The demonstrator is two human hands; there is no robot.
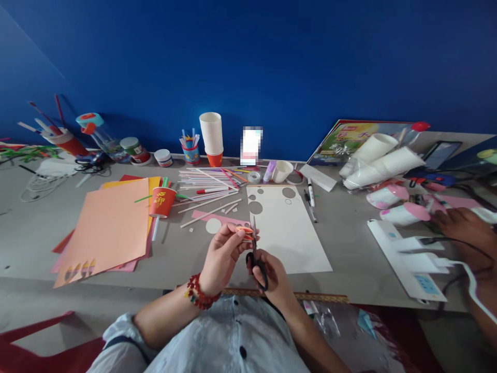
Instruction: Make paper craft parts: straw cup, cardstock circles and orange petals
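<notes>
Between the thumb and fingers of my left hand [225,251] is a small orange paper piece [245,230], partly hidden by the fingers. My right hand [274,272] grips black-handled scissors [261,273] by the loops. Their blades point away from me and lie right against the orange piece. Beneath and beyond the hands is a white paper sheet [289,233] with round holes cut along its far side. A white paper circle [213,226] and a pink paper strip [202,215] lie just past my left hand.
Orange and pink paper sheets [111,223] and a red paper cup [162,202] are at left. Straws and sticks [209,181] lie behind. A cup stack [210,137] stands at the wall. At right are a power strip [406,259] and another person's hand [466,228].
</notes>
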